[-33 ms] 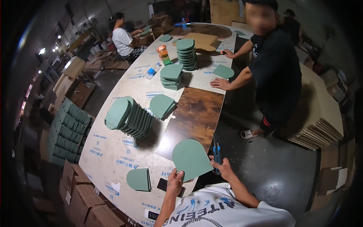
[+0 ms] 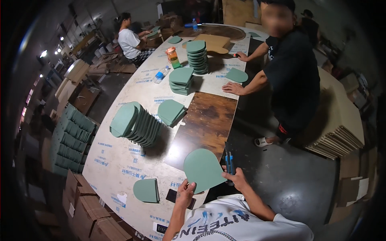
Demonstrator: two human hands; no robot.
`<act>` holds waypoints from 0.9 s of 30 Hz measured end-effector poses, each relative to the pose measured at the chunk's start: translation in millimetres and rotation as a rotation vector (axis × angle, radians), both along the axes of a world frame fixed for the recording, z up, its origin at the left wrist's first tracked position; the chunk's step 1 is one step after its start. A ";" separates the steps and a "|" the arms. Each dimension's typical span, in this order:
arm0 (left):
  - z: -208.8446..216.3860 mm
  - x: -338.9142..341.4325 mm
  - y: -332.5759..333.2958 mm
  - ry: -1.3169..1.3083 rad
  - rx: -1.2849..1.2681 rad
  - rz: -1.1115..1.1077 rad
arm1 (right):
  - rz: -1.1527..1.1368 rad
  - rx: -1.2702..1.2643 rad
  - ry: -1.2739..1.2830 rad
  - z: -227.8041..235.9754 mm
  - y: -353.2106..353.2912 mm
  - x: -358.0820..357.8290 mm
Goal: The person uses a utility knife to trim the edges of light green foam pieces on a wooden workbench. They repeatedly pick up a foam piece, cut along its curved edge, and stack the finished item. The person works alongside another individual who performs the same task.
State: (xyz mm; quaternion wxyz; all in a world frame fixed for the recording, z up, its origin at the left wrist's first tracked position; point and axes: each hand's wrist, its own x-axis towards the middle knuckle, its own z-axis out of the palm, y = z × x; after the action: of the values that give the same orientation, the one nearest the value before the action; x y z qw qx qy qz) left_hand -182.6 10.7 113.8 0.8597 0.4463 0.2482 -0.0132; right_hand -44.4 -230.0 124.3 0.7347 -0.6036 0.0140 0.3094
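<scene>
My left hand (image 2: pixel 185 193) pinches the lower left edge of a flat green panel (image 2: pixel 204 170) with one rounded end. The panel is held over the near right edge of the table. In my right hand (image 2: pixel 237 178) is a blue utility knife (image 2: pixel 229 162), its tip pointing away from me. The fingers of that hand are closed round it right beside the panel's right corner; whether the blade touches the panel cannot be made out. Under my left wrist lies a dark phone (image 2: pixel 172 195). A few more green panels (image 2: pixel 145 190) rest on the table left of it.
Tall stacks of green panels (image 2: pixel 134 124) stand along the white table (image 2: pixel 116 160). A brown wood-patterned board (image 2: pixel 205 120) lies ahead of my hands. Farther off are an orange-green bottle (image 2: pixel 173 58) and a co-worker (image 2: pixel 295 76) leaning on the right edge. Cartons (image 2: pixel 94 213) sit left.
Very little differs. The table and its stacks appear slightly farther left in view, while both hands keep their grip on the panel and the knife.
</scene>
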 end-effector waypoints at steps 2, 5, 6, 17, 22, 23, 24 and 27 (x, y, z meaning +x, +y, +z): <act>12.1 2.6 -4.8 0.072 0.065 -0.145 | 0.066 -0.158 -0.064 -1.7 -12.1 3.8; -4.2 -13.6 -0.6 0.147 -0.005 -0.178 | 0.170 -0.201 -0.215 15.5 -17.4 10.6; -5.4 -19.2 2.0 0.155 -0.017 -0.166 | 0.229 -0.199 -0.243 25.1 -16.7 13.5; 30.2 -9.9 45.5 0.101 0.168 0.128 | 0.465 -0.209 -0.317 39.8 8.1 26.3; 11.7 -10.3 36.7 0.108 0.182 0.143 | 0.437 -0.250 -0.288 21.0 -3.1 16.7; 6.3 -11.7 32.9 0.141 0.202 0.160 | 0.431 -0.208 -0.202 26.9 -6.6 13.9; 0.9 -13.1 32.2 0.166 0.202 0.160 | 0.423 -0.169 -0.158 23.7 -8.9 14.3; -5.4 -10.9 19.9 0.251 0.202 0.173 | 0.357 -0.060 -0.047 17.2 -21.7 10.0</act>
State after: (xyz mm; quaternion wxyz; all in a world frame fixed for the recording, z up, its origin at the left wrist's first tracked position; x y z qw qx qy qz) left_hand -193.5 30.6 108.4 0.7705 0.5023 0.3912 0.0303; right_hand -34.4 -251.7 141.5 0.6501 -0.6250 -0.1014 0.4200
